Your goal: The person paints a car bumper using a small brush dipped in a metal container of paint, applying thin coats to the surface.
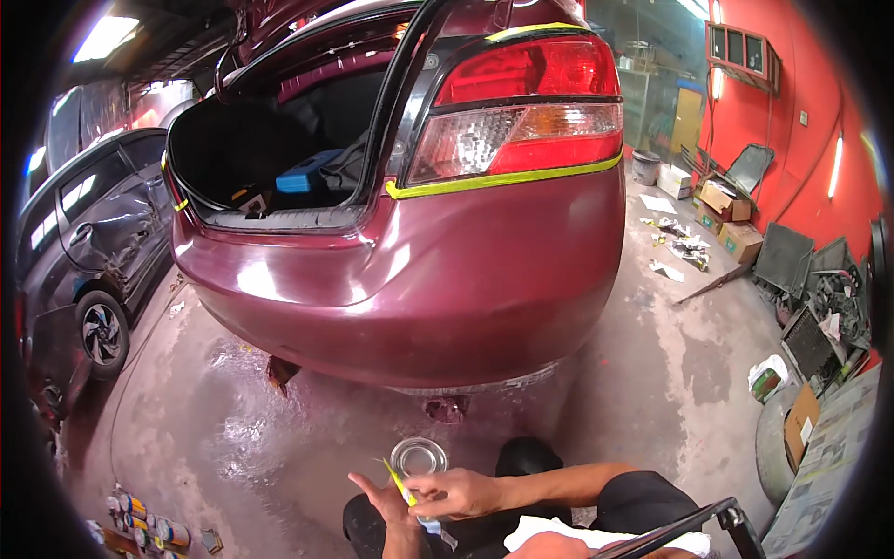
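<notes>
My left hand (380, 499) is palm up with the thumb stretched out, its other fingers partly hidden behind the right. My right hand (461, 493) lies across it, its fingers closed on a narrow yellow-green strip (398, 478) that looks like tape. The strip's thin end points up and away, and a whitish piece (433, 527) hangs below the hands. Just beyond them, a round shiny metal can or lid (419, 456) is on the floor. Ahead stands the maroon car's rear bumper (447, 298), with yellow-green tape (507, 179) along the lower edge of the tail light (521, 112).
The trunk is raised, with a blue case (307, 172) inside. A damaged dark car (93, 224) stands left. Several small cans (149, 526) are at lower left. On the right are cardboard boxes (726, 200), paper scraps (687, 244), dark panels (787, 256) and a red wall (810, 168).
</notes>
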### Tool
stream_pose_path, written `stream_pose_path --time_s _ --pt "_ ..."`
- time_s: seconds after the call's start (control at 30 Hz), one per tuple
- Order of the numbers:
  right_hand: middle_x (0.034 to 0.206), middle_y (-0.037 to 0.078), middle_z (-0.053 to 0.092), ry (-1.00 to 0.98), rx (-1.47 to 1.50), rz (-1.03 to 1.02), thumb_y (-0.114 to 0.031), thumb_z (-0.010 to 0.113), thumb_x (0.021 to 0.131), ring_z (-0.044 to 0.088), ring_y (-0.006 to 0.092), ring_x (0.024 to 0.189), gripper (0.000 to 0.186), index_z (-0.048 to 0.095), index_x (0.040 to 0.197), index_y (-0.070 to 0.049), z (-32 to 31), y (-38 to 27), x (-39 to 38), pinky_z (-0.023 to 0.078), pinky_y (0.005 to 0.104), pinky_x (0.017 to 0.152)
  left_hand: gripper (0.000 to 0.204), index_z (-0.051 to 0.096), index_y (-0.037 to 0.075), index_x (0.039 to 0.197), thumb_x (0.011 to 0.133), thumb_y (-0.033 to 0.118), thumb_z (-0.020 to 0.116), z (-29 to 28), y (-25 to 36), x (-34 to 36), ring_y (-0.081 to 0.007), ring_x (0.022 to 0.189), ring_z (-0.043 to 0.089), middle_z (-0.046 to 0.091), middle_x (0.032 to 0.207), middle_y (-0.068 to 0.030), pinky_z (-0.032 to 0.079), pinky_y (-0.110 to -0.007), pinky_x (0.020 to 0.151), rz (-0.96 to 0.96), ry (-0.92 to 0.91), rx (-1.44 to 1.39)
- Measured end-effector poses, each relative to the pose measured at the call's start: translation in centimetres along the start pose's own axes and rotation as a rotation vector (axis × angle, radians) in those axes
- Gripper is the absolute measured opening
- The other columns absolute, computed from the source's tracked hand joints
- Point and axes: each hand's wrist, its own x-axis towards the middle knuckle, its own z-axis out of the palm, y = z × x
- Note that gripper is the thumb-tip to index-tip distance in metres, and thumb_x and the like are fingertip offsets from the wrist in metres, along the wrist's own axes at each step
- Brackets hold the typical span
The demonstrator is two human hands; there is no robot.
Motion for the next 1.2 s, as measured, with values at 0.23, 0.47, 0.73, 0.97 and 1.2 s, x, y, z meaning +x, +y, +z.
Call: stream_pose_path --time_s 0.23,0.47,0.73,0.97,1.2 --pt "0.11 0.019 0.072 0.317 0.35 0.512 -0.008 0.049 0.108 0.073 0.0168 0.083 0.018 0.053 0.122 0.002 -6.5 -0.3 2.2 0.06 0.032 0.075 0.125 0.034 -0.001 0.151 0.072 0.095 0.052 7.4 -1.4 -0.3 -0.0475 0.136 0.048 0.043 0.153 -0.0256 0.037 -0.079 0.104 0.014 0.132 -0.071" --pt "0.098 0.011 0.076 0.435 0.314 0.749 -0.012 0.063 0.103 0.072 0.0117 0.076 0.027 0.062 0.125 0.005 -7.0 -1.4 2.6 0.059 0.0272 0.073 0.12 0.032 0.002 0.153 0.077 0.094 0.047 9.3 -2.1 0.0 -0.0468 0.137 0.048 0.04 0.155 -0.0249 0.037 -0.077 0.106 -0.061 0.065 0.035" --pt "0.089 0.012 0.074 0.249 0.058 0.697 -0.025 0.078 0.091 0.073 0.0255 0.076 0.023 0.075 0.102 -0.006 -7.8 -0.8 2.1 0.057 0.0348 0.069 0.116 0.033 0.004 0.154 0.08 0.092 0.045 11.7 -2.1 0.5 -0.0425 0.146 0.037 0.035 0.159 -0.0238 0.03 -0.075 0.113 -0.078 0.102 0.045" --pt "0.085 0.006 0.07 0.178 0.131 0.781 -0.022 0.072 0.098 0.067 0.0097 0.075 0.023 0.07 0.104 0.0 -10.9 -0.9 2.0 0.053 0.0262 0.067 0.119 0.031 0.0 0.154 0.081 0.093 0.038 13.6 -1.5 0.7 -0.0419 0.143 0.042 0.039 0.157 -0.0234 0.03 -0.072 0.115 -0.098 0.118 0.08" --pt "0.084 0.005 0.071 0.182 0.237 0.782 -0.013 0.075 0.095 0.067 0.0092 0.07 0.017 0.068 0.101 0.001 -11.0 -1.3 2.1 0.053 0.0227 0.063 0.117 0.031 0.0 0.155 0.083 0.092 0.036 13.8 -1.3 -0.5 -0.0409 0.142 0.044 0.04 0.157 -0.0225 0.032 -0.07 0.114 -0.121 0.132 0.083"
